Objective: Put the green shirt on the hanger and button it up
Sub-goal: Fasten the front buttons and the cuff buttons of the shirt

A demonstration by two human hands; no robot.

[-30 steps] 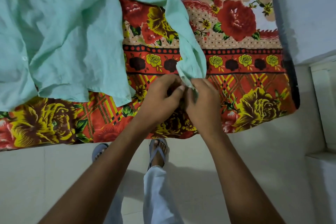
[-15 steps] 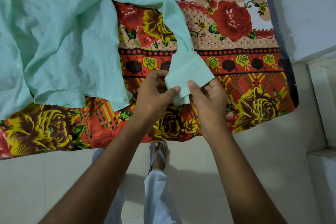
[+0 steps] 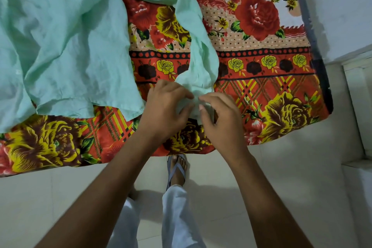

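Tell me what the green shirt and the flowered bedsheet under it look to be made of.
Pale green shirt: thin woven cloth, probably cotton or linen, matte; it creases finely and drapes limp. Red and yellow flowered bedsheet: printed woven fabric, likely cotton or a blend, matte and flat; the weave is too fine to confirm.

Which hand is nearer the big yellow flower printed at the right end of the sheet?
The right hand. It pinches the green shirt at its sleeve cuff, just left of the yellow flower; the left hand grips the same cuff farther left.
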